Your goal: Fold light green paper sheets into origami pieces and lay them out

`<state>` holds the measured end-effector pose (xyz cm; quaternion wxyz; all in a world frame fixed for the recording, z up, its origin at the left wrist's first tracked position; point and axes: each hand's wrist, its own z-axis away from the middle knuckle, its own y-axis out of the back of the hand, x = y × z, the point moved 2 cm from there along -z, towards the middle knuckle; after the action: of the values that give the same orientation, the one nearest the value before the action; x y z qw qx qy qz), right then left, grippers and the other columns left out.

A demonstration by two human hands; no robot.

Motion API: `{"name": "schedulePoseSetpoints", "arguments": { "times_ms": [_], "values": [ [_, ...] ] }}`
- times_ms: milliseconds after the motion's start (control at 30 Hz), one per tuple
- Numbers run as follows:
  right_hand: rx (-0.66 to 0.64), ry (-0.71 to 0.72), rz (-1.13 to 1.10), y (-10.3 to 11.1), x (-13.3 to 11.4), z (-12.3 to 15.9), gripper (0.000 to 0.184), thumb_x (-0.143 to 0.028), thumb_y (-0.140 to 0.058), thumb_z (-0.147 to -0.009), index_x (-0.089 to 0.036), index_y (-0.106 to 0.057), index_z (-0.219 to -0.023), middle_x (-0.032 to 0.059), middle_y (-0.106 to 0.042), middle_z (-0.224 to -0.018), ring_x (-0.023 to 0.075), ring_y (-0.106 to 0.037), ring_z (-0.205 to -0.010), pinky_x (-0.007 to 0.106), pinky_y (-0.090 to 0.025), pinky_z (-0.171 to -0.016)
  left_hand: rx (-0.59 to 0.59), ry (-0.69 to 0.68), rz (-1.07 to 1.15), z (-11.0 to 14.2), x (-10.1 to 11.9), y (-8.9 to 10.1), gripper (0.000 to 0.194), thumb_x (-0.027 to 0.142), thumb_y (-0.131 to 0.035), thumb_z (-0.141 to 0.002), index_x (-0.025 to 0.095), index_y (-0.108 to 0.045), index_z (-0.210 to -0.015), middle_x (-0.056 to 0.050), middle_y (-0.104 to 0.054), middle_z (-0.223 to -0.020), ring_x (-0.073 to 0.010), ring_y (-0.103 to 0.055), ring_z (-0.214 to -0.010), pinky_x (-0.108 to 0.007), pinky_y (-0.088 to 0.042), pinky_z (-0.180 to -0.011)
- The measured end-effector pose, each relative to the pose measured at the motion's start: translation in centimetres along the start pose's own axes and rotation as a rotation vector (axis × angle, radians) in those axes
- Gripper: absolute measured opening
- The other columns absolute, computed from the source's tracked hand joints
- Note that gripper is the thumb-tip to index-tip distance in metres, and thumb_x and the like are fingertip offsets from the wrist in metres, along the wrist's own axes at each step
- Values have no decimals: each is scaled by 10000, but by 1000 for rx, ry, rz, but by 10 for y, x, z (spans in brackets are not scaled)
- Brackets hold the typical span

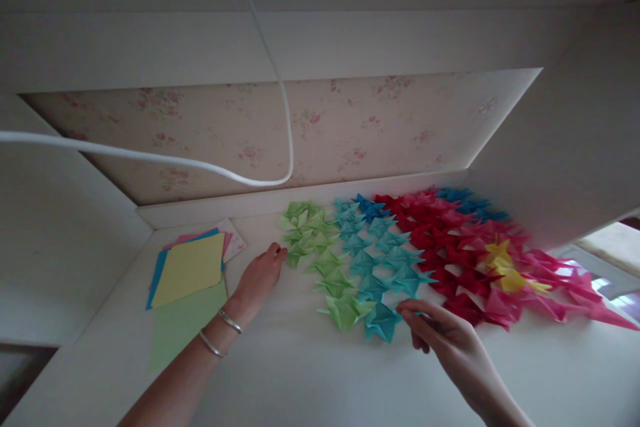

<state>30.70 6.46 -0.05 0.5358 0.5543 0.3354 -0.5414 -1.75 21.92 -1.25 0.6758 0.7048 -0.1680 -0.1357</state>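
Folded paper cranes lie in rows by colour on the white tabletop. My left hand (261, 275), with two bracelets on its wrist, has its fingers pinched together at the edge of a light green paper crane (297, 252). At the near end of the teal row, my right hand (437, 327) has thumb and forefinger closed at the tip of a teal paper crane (383, 322). Beside that one sits another light green crane (345, 311).
Red cranes (457, 267), pink cranes, blue cranes (465, 203) and yellow cranes (510, 267) fill the right side. Square paper sheets lie on the left, yellow (191, 269) on top and green (187, 327) below. A white cable (287, 120) hangs in front.
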Motion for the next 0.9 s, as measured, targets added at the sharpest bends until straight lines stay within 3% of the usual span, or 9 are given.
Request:
{"name": "schedulePoseSetpoints", "arguments": {
  "times_ms": [133,333,467,567,700,800,900],
  "values": [
    [-28,-9,12,-3,1,1,403,-564,-704,-787,-188,-781,-910,37,-642,-599,183,-562,-548,287,-420,-505,49,29,-3,0,-1,0,324,144,-403,-1005,178,-612,-1250,-127,-627,-1184,-192,-721,-848,-280,-561,-728],
    [-56,-8,39,-9,-5,5,423,-591,-687,-795,-194,-778,-911,29,-621,-577,186,-555,-548,290,-419,-515,159,134,-42,18,-4,14,395,319,-330,-1044,200,-570,-1333,-149,-600,-1342,-264,-731,-869,-349,-573,-640],
    [-94,-13,36,-15,3,13,424,-597,-674,-804,-195,-775,-891,29,-617,-580,183,-556,-546,282,-411,-510,186,173,-29,70,-24,22,365,302,-357,-1023,199,-657,-1203,-106,-703,-1204,-274,-717,-994,-387,-586,-810],
    [-128,-30,26,-24,11,17,420,-593,-663,-819,-197,-775,-903,30,-620,-576,184,-560,-546,275,-412,-504,152,183,-5,126,-58,15,324,307,-427,-973,195,-721,-1053,-99,-747,-1103,-275,-713,-1025,-410,-564,-929],
    [-215,-24,15,-41,11,19,384,-567,-661,-835,-203,-773,-888,29,-630,-593,179,-569,-545,268,-419,-502,42,229,70,187,-105,-9,393,412,-567,-872,202,-709,-1174,-105,-693,-1302,-306,-643,-1207,-419,-527,-1025],
    [-292,-3,18,-55,2,20,354,-540,-647,-859,-207,-766,-878,32,-646,-642,175,-588,-563,268,-437,-519,0,263,78,205,-116,-16,423,403,-544,-904,208,-664,-1259,-96,-680,-1336,-284,-649,-1202,-407,-521,-1030],
    [-352,14,15,-66,-7,24,329,-518,-635,-877,-213,-758,-886,38,-666,-718,171,-607,-590,270,-467,-546,-10,220,3,204,-103,-13,362,336,-497,-952,239,-659,-1260,-79,-731,-1242,-282,-699,-1089,-429,-545,-970]
  ]
}}
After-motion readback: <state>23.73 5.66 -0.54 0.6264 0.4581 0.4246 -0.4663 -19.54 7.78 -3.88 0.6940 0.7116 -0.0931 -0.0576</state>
